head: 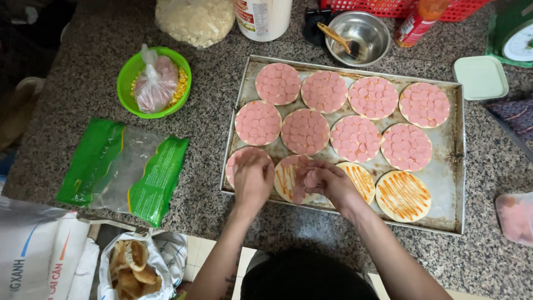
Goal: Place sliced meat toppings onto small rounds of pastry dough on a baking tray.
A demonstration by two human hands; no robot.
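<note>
With eight rounds fully covered in pink sausage slices (355, 137) at back of baking tray (454, 166), left hand (252, 178) pressing down front-left round, right hand (327, 180) pinching slices over half-covered one, two sauced rounds (402, 195) bare.

Left hand (252, 176), right hand (325, 180) laying sausage slices (304, 179) on tray (452, 166).
</note>
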